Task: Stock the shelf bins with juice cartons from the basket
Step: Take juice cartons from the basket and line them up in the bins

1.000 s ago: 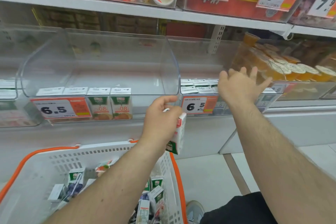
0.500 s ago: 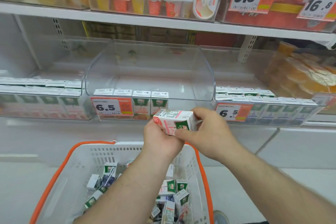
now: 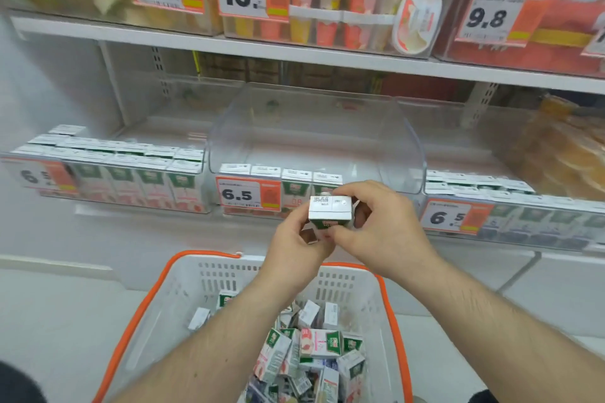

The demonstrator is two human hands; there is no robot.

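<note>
Both hands hold one small white and green juice carton (image 3: 330,211) upright, its white top facing me, just in front of the middle clear bin (image 3: 406,154). My left hand (image 3: 294,249) grips it from the lower left; my right hand (image 3: 379,232) wraps round its right side. That bin holds one front row of cartons (image 3: 281,173) behind a 6.5 price tag. Below my forearms stands a white basket with an orange rim (image 3: 183,275), with several loose cartons (image 3: 314,347) heaped in it.
A left bin (image 3: 108,170) is packed with several cartons. The right bin (image 3: 510,206) also holds rows of them. An upper shelf (image 3: 294,52) carries tubs and price tags. Orange packets (image 3: 563,154) sit at far right.
The camera view has shifted left. My right hand came back from the right bin and joined the left on the carton, which turned from lying sideways to upright.
</note>
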